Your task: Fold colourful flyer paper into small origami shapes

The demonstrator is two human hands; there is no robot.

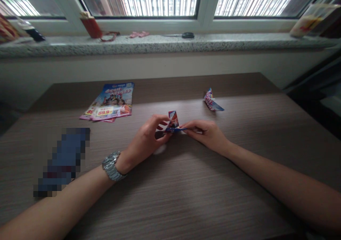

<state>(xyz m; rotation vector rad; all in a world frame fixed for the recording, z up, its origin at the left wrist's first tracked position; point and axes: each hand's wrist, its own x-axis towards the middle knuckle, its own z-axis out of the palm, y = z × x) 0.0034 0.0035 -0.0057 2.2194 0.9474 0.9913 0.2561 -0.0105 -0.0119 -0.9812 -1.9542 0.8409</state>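
Between my two hands is a small piece of folded printed paper (173, 120), blue, red and white, with one flap standing up. My left hand (150, 131), a metal watch (114, 166) on its wrist, curls its fingers around the paper's left side. Its thumb lies at the paper's lower edge. With thumb and fingertips, my right hand (206, 133) pinches the pointed right end of the same paper. Farther back on the right stands another folded paper piece (211, 101), with a similar print.
A stack of printed flyers (114, 101) lies at the back left of the wooden table (170, 197). Left of my forearm is a blurred-out dark blue object (64, 160). The stone windowsill (149, 46) holds scissors (183, 35), a red container (91, 25) and a plastic cup (306, 23).
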